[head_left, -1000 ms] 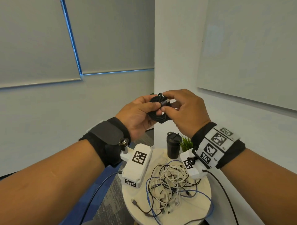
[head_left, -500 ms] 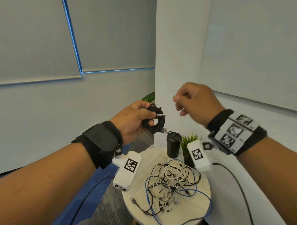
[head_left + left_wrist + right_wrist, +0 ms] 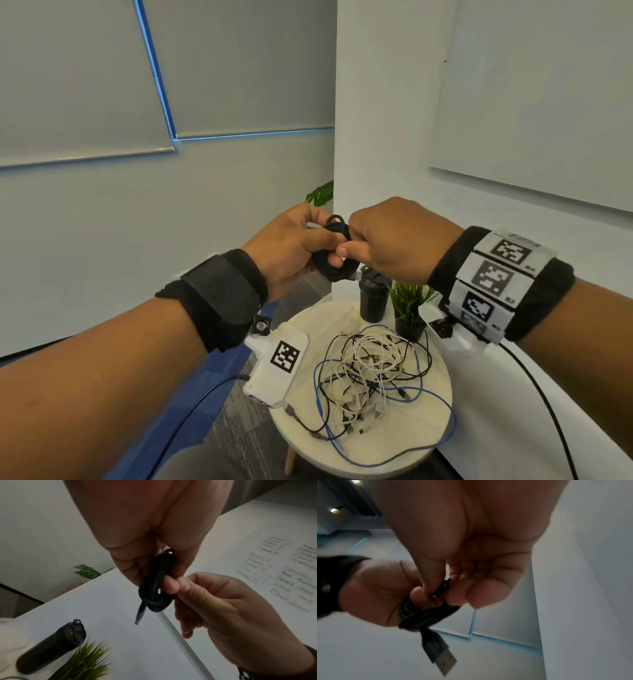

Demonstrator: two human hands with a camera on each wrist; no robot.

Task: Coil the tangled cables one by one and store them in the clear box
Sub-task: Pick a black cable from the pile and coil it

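Both hands are up in front of the chest, well above the round table (image 3: 435, 442). The left hand (image 3: 291, 250) grips a small black cable coil (image 3: 337, 265), its fingers curled round the bundle. The right hand (image 3: 394, 240) pinches the coil's upper loops from the other side, thumb and fingers closed on the strands. A USB plug (image 3: 139, 616) hangs free below the bundle.

Likely step: securing the loose end before storing.

Risks:
- The coil looks stiff and braided, so if either pinch loosens the loops may spring open and need rewinding.
- The dangling plug is not tucked in. It could pull a turn loose or snag on the way down.
- The tangled pile (image 3: 373, 373) of white, black and blue cables lies right below. A dropped coil would land in it and re-tangle.
- The black bottle (image 3: 372, 301) and the small potted plant (image 3: 409, 308) stand at the table's far edge, close enough under the hands to be knocked on lowering.
- The clear box is not visible in any view, so the placement path cannot be judged.
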